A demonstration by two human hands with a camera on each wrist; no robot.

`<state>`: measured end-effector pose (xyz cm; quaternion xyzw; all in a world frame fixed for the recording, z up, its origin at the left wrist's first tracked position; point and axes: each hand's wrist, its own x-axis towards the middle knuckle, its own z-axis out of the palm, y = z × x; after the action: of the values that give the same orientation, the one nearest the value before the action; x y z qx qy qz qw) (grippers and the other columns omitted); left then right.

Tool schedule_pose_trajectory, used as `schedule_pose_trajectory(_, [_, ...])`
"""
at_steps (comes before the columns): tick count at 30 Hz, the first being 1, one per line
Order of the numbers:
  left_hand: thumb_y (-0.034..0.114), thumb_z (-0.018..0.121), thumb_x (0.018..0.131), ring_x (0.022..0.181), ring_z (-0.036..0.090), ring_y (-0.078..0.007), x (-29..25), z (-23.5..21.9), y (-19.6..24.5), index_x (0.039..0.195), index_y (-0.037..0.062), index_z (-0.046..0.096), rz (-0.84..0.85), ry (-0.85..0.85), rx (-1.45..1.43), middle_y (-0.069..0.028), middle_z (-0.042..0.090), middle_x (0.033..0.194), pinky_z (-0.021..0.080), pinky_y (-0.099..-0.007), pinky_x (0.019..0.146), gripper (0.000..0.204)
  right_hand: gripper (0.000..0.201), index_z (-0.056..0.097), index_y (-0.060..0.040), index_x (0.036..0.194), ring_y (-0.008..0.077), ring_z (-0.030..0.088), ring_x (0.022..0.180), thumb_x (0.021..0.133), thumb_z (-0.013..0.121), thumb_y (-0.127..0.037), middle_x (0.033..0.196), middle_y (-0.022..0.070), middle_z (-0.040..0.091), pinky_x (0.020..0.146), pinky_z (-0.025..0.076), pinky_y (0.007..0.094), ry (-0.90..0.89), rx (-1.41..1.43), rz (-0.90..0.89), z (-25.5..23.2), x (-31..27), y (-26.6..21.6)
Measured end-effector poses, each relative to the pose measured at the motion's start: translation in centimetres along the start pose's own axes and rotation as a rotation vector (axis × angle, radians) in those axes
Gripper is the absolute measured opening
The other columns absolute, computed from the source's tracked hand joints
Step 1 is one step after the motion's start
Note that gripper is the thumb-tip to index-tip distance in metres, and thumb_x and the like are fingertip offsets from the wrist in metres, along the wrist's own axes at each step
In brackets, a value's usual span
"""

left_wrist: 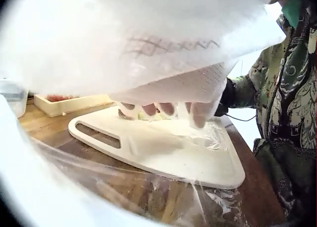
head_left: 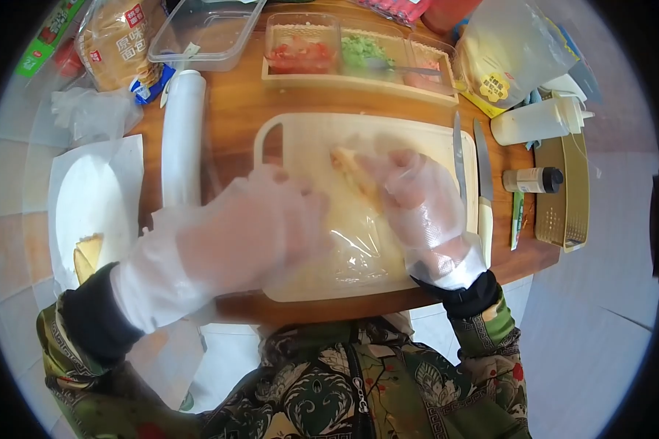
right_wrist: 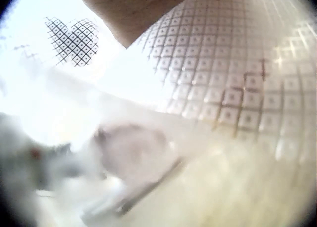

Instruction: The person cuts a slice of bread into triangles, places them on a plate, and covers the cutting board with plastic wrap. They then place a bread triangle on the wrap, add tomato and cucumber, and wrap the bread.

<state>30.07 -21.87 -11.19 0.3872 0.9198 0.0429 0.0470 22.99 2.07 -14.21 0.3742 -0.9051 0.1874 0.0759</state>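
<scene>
On the cream cutting board (head_left: pixel 300 278) lies a pale yellow piece of filled bread (head_left: pixel 355 175), with clear plastic film (head_left: pixel 359 252) spread below it. My right hand (head_left: pixel 421 197), in a loose clear plastic glove, grips the bread's right side with bent fingers. The left hand (head_left: pixel 249 227), gloved the same way, hovers blurred over the left part of the board, apart from the bread. Its own glove fills much of the left wrist view and hides what its fingers do. Glove plastic and blur cover most of the right wrist view.
Left of the board lies a white roll (head_left: pixel 183 139); beyond it, white paper (head_left: pixel 95 175) bears bread crusts. A divided box (head_left: pixel 359 86) of chopped food stands behind. Two knives (head_left: pixel 483 168) lie along the right edge, near a squeeze bottle (head_left: pixel 527 124) and a basket (head_left: pixel 575 197).
</scene>
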Motion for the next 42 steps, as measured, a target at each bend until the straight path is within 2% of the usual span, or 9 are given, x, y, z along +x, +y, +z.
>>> schedule_pose_trajectory(1, [0.028,0.067,0.085,0.091,0.06,-0.0234,-0.2,0.3,0.2,0.079,0.0146,0.064,0.042,0.023,-0.175,-0.0026,0.059,0.088,0.048,-0.0418,0.08,0.015,0.041,0.077,-0.0153,0.114,0.0372,0.07,0.086,0.076,0.071,-0.003,0.103,0.0213,0.073,0.072,0.056,0.0447,0.003,-0.001,0.002,0.1,0.0,0.1])
schedule_pose_trajectory(4, [0.028,0.066,0.085,0.089,0.06,-0.0229,-0.6,1.3,0.4,0.076,0.0151,0.062,0.121,0.117,-0.274,-0.002,0.059,0.088,0.048,-0.0402,0.081,0.016,0.04,0.078,-0.0155,0.113,0.0372,0.07,0.084,0.076,0.07,-0.002,0.102,0.0208,0.073,0.072,0.056,0.0442,-0.006,0.023,-0.01,0.6,0.0,0.5])
schedule_pose_trajectory(10, [0.025,0.065,0.084,0.087,0.059,-0.0228,-0.2,1.4,1.3,0.077,0.0154,0.063,0.142,0.001,-0.105,-0.0022,0.059,0.087,0.048,-0.0379,0.083,0.012,0.035,0.078,-0.0142,0.109,0.0363,0.068,0.079,0.078,0.067,-0.003,0.089,0.0156,0.071,0.07,0.054,0.0456,0.042,0.035,-0.024,0.7,-0.1,0.5])
schedule_pose_trajectory(23, [0.016,0.065,0.082,0.09,0.066,-0.0248,0.0,1.8,1.4,0.085,0.0121,0.067,0.059,0.064,-0.047,-0.0024,0.066,0.096,0.054,-0.0379,0.081,0.005,0.034,0.078,-0.0105,0.107,0.0366,0.067,0.078,0.076,0.067,-0.002,0.082,0.0156,0.067,0.068,0.054,0.0454,0.06,0.119,-0.094,0.4,0.0,1.2])
schedule_pose_trajectory(28, [0.009,0.067,0.081,0.097,0.071,-0.0296,-0.1,1.5,0.5,0.084,0.0074,0.062,0.043,0.128,-0.303,-0.0125,0.071,0.101,0.058,-0.0388,0.07,0.007,0.032,0.078,-0.0107,0.109,0.0361,0.067,0.077,0.079,0.066,-0.004,0.083,0.0149,0.067,0.068,0.054,0.0453,0.059,0.217,-0.109,0.3,0.1,1.5])
schedule_pose_trajectory(32, [0.006,0.069,0.081,0.09,0.073,-0.0302,0.1,1.5,0.0,0.083,0.0058,0.057,0.068,0.193,-0.359,-0.0165,0.071,0.1,0.058,-0.037,0.062,0.011,0.032,0.077,-0.0099,0.113,0.035,0.068,0.077,0.085,0.064,-0.005,0.085,0.0154,0.068,0.068,0.054,0.0446,-0.057,0.254,-0.073,0.2,0.3,2.2])
schedule_pose_trajectory(34, [0.006,0.069,0.083,0.077,0.07,-0.0321,0.0,0.8,0.0,0.082,0.0048,0.054,0.063,0.167,-0.36,-0.0154,0.071,0.098,0.057,-0.0369,0.058,0.015,0.033,0.076,-0.0096,0.116,0.0348,0.068,0.077,0.086,0.063,-0.006,0.085,0.0161,0.068,0.069,0.055,0.0439,-0.12,0.293,-0.046,0.1,0.4,2.7])
schedule_pose_trajectory(36, [0.006,0.069,0.084,0.074,0.068,-0.033,-0.3,0.9,-0.2,0.083,0.0042,0.054,0.063,0.114,-0.373,-0.0141,0.071,0.098,0.056,-0.0374,0.058,0.015,0.034,0.074,-0.0101,0.122,0.0346,0.068,0.083,0.092,0.059,-0.007,0.092,0.0174,0.068,0.074,0.055,0.0408,-0.131,0.207,-0.195,-0.4,0.6,3.2])
schedule_pose_trajectory(42, [0.006,0.069,0.085,0.071,0.065,-0.0328,-0.6,1.1,-0.5,0.085,0.004,0.053,0.069,0.022,-0.366,-0.0094,0.068,0.093,0.054,-0.0368,0.059,0.016,0.034,0.072,-0.0115,0.128,0.0336,0.066,0.094,0.102,0.051,-0.01,0.105,0.016,0.068,0.081,0.053,0.038,-0.284,0.229,-0.088,-1.2,1.0,3.2])
